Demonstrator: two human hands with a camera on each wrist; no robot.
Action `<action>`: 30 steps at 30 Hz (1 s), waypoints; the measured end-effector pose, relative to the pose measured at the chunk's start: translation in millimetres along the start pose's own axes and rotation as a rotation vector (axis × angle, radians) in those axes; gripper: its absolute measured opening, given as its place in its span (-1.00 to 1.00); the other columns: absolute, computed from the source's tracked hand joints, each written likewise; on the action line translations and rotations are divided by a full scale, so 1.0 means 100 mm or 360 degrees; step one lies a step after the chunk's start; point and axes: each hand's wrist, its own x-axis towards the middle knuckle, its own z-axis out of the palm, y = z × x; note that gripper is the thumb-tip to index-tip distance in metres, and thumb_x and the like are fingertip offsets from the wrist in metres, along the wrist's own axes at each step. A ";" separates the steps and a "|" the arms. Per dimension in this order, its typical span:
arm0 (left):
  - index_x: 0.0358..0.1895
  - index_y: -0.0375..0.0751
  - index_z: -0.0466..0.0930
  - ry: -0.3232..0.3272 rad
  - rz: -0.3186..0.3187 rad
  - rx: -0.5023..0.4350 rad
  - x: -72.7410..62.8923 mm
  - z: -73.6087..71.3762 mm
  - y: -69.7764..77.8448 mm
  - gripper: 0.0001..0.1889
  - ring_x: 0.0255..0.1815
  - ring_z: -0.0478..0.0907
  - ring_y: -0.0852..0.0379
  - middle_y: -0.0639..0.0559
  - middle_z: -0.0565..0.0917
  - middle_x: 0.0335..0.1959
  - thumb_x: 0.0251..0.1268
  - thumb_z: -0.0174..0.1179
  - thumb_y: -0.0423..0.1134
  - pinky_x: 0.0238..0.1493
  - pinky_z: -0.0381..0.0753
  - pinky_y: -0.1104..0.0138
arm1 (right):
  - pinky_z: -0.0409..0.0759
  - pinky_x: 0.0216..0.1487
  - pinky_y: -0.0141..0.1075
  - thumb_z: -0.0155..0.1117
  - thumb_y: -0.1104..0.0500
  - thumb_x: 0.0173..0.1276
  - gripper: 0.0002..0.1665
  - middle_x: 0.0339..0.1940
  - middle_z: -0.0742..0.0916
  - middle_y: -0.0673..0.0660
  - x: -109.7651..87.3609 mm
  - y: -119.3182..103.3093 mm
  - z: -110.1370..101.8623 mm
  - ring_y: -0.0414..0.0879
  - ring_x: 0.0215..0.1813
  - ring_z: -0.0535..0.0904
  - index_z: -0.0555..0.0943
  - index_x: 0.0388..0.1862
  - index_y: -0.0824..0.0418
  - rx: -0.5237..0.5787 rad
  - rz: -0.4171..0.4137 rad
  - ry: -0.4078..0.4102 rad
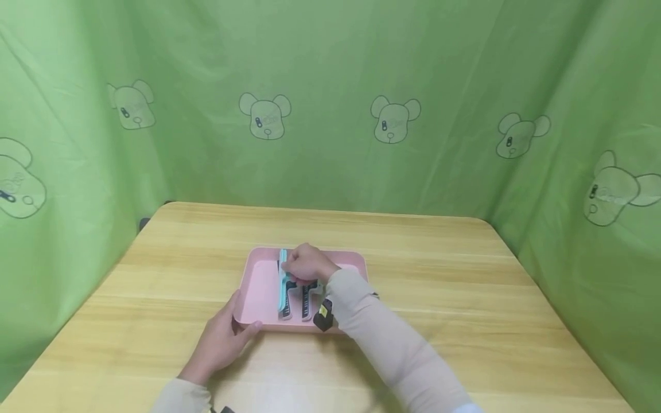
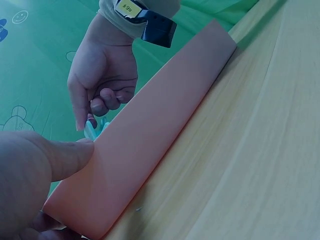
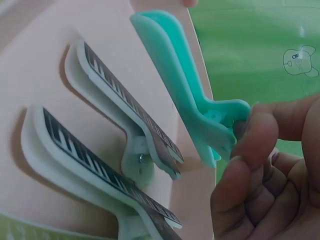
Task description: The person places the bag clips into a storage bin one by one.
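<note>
My right hand (image 1: pixel 308 263) pinches a turquoise bag clip (image 3: pixel 170 70) by its short handle end, between thumb and fingers. That clip is held over the pink tray (image 1: pixel 260 292), its long jaws closed together. Below it in the tray lie two white bag clips with black-and-white patterned faces, a nearer one (image 3: pixel 85 160) and another one (image 3: pixel 107 85) in the right wrist view. My left hand (image 1: pixel 219 341) grips the tray's front left corner, thumb on the front rim and fingers round the side. In the left wrist view the tray wall hides the patterned clips.
The tray stands on a light wooden table (image 1: pixel 454 287). Green curtains (image 1: pixel 330 57) with bear-head prints hang round the back and both sides. A pale green marked edge (image 3: pixel 20 227) shows at the bottom of the right wrist view; its kind is unclear.
</note>
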 end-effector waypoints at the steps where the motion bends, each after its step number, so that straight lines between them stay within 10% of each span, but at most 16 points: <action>1: 0.52 -0.34 -0.04 0.0002 0.0001 -0.0004 0.00 0.00 0.00 -0.08 0.37 0.26 -0.31 -0.39 0.21 0.42 0.25 0.31 -0.08 0.36 0.25 -0.05 | 0.53 -0.58 -0.40 0.21 0.10 0.41 -0.62 -0.63 0.64 0.06 0.00 -0.01 0.01 -0.17 -0.63 0.47 0.53 -0.62 0.20 -0.0005 -0.0002 -0.0001; 30: 0.52 -0.36 -0.05 -0.0002 -0.0049 -0.0020 0.03 -0.01 0.01 -0.08 0.39 0.22 -0.32 -0.39 0.18 0.44 0.25 0.31 -0.09 0.37 0.23 -0.06 | 0.61 -0.43 -0.25 0.19 0.07 0.41 -0.69 -0.62 0.65 0.07 -0.05 0.06 -0.01 -0.16 -0.61 0.48 0.64 -0.28 0.33 -0.0010 -0.0016 0.0015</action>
